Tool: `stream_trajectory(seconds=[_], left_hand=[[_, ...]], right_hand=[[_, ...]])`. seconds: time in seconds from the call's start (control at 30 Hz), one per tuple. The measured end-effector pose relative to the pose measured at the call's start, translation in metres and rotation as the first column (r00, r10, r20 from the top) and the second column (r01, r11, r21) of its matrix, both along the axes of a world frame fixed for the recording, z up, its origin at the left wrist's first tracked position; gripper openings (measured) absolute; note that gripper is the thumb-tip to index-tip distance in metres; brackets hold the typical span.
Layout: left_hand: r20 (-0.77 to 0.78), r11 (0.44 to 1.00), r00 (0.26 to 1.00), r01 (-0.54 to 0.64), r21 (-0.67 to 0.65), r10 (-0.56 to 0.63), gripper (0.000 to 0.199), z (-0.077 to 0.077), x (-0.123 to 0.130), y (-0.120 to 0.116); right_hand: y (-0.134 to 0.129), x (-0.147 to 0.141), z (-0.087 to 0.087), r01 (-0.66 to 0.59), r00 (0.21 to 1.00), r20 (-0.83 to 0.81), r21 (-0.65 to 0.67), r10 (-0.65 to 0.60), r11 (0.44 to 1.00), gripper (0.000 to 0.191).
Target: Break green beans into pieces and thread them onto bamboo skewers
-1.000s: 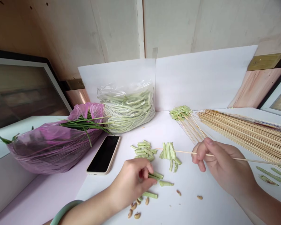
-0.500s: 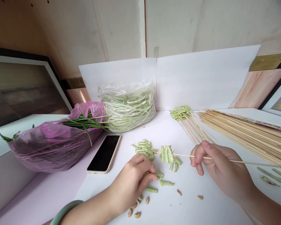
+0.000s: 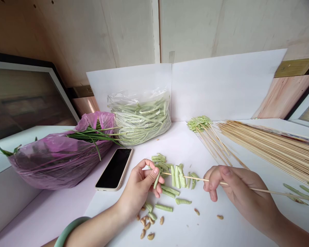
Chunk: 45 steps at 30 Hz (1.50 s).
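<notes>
Between the thumb and fingers of my left hand (image 3: 145, 181) is a short green bean piece (image 3: 157, 179), held upright near the skewer's tip. My right hand (image 3: 237, 192) grips a thin bamboo skewer (image 3: 199, 178) that points left. Several bean pieces (image 3: 178, 176) are threaded side by side on the skewer near its tip. Loose cut bean pieces (image 3: 164, 208) lie on the white surface around and below my left hand. Brown bean seeds (image 3: 147, 226) are scattered nearer to me.
Behind stand a clear bag of long green beans (image 3: 144, 120) and a purple bag of green stalks (image 3: 59, 157), beside a phone (image 3: 114, 168). Filled skewers (image 3: 199, 122) lie at the back, left of a bundle of bare skewers (image 3: 267, 145). A few bean scraps (image 3: 295, 190) lie at right.
My left hand has picked up a bean piece from the surface and raised it to the skewer tip. My right hand has shifted slightly left and down with the skewer.
</notes>
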<state>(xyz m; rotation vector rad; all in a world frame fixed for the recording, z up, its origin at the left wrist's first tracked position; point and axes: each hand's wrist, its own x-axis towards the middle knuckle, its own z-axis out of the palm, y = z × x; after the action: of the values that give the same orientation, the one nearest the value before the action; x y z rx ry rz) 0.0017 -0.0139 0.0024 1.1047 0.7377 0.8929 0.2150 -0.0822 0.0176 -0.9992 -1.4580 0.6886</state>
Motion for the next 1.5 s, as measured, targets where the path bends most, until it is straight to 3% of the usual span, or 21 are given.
stream_trajectory(seconds=[0.67,1.17,1.5], left_hand=[[0.194,0.985,0.977,-0.052,-0.165,0.085,0.035,0.0034,0.0001,-0.0003],[0.227,0.986,0.972,-0.013,-0.164,0.051,0.023,0.0028,0.0004,-0.0019],[0.229,0.990,0.973,-0.002,-0.139,0.034,0.024,0.0006,-0.0021,0.0001]], right_hand=[[0.0001,-0.0021,0.0034,0.016,0.994,0.105,0.029,-0.019,0.999,0.051],[-0.0007,-0.0011,0.0014,0.013,0.995,0.095,0.044,-0.017,0.999,0.051],[0.0000,0.0003,-0.0008,-0.064,0.997,0.050,0.055,0.061,0.996,0.047]])
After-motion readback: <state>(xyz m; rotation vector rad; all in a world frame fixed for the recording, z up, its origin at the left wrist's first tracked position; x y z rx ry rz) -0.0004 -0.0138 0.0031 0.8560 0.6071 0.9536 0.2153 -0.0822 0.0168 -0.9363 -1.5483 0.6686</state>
